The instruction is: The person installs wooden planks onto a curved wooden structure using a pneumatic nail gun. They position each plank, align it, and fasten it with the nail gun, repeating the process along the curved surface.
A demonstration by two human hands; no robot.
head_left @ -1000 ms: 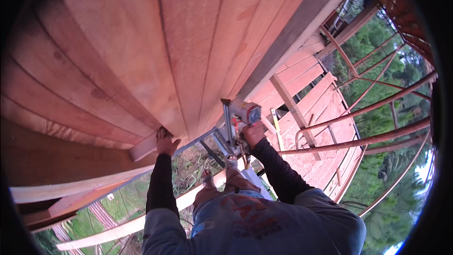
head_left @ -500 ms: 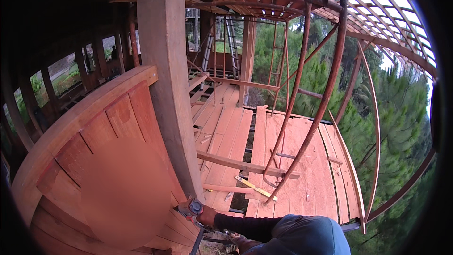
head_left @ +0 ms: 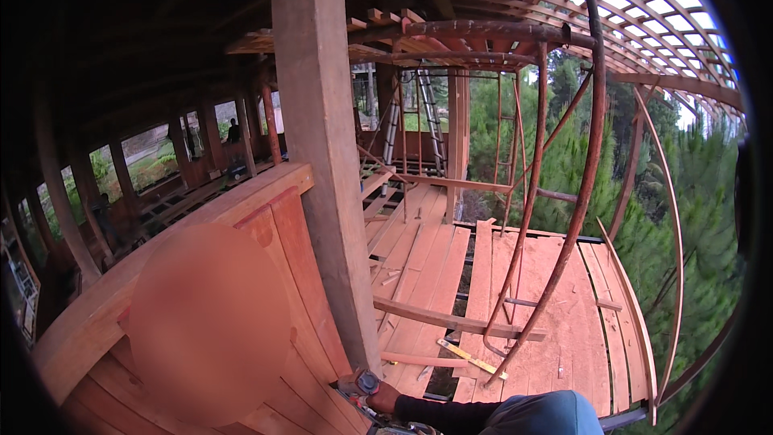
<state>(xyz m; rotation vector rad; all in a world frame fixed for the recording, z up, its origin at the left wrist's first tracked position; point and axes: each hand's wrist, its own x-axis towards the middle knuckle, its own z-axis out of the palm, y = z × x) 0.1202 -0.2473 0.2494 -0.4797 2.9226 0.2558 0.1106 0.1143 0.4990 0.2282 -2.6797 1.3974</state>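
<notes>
At the bottom edge, my right hand (head_left: 386,399) is closed round a hand-held power tool (head_left: 367,383) with a round grey-blue cap. Its dark sleeve (head_left: 447,412) comes in from the lower right, beside blue cloth (head_left: 551,415). The tool is against the reddish board panelling (head_left: 310,290), close to the foot of a thick wooden post (head_left: 322,153). The panelling runs under a curved wooden rail (head_left: 185,221). A smooth blurred oval covers much of the panelling on the left. My left hand cannot be made out.
A rusty pipe scaffold (head_left: 581,193) stands on the plank floor (head_left: 555,306), which has gaps between some boards. A yellow level (head_left: 475,358) and a loose beam (head_left: 451,321) lie there. Ladders (head_left: 431,121) stand farther back. A person (head_left: 233,131) shows dark against far windows.
The view has swung left and up, so the post, scaffold and floor sit farther right and lower. My right hand stays on the power tool by the post; less of the forearm shows.
</notes>
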